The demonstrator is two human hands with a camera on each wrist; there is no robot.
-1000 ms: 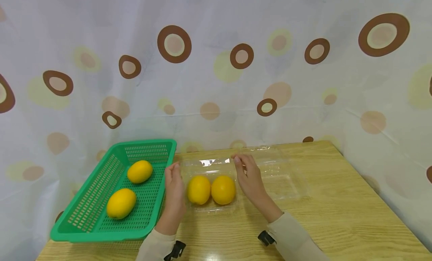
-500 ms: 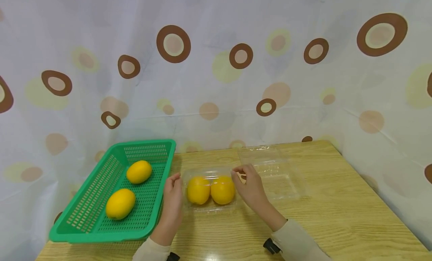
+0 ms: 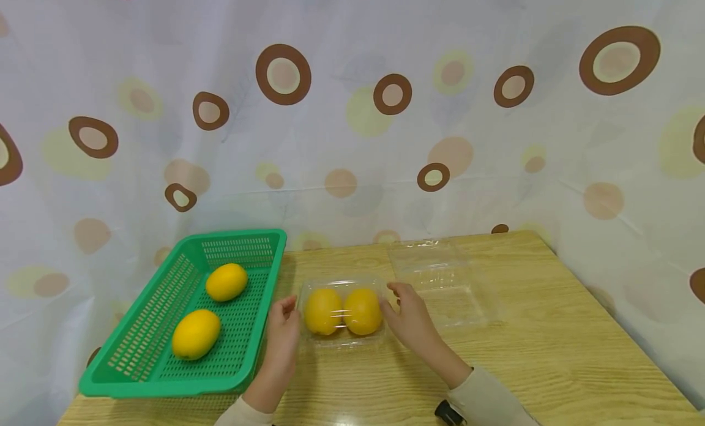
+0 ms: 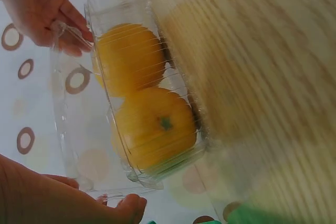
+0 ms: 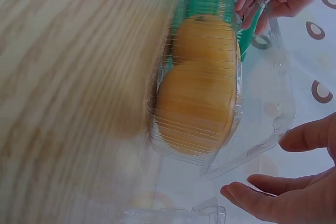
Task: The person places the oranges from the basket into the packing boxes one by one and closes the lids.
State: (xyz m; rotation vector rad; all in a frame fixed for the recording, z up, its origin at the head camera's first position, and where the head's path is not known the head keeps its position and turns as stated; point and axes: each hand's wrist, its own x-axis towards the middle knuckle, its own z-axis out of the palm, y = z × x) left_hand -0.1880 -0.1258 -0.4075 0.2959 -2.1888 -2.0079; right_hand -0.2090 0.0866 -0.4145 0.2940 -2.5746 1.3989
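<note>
- Fingers are spread apart on the right hand [image 3: 410, 317]; on the left hand [image 3: 283, 335], grip cannot be told.
- Clear box [image 3: 343, 283], lower centre of frame — likely light, flexible, best held by its sides.
- Yellow fruits [image 3: 324, 313] inside — probably firm.

Clear box [image 5: 237, 113], lid [image 5: 273, 95] ajar, holding two yellow fruits [image 5: 191, 106]

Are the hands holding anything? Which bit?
The right hand isn't gripping; its thumb meets a side edge of the clear lid. The left hand is at the opposite edge; whether it pinches can't be told.
</note>
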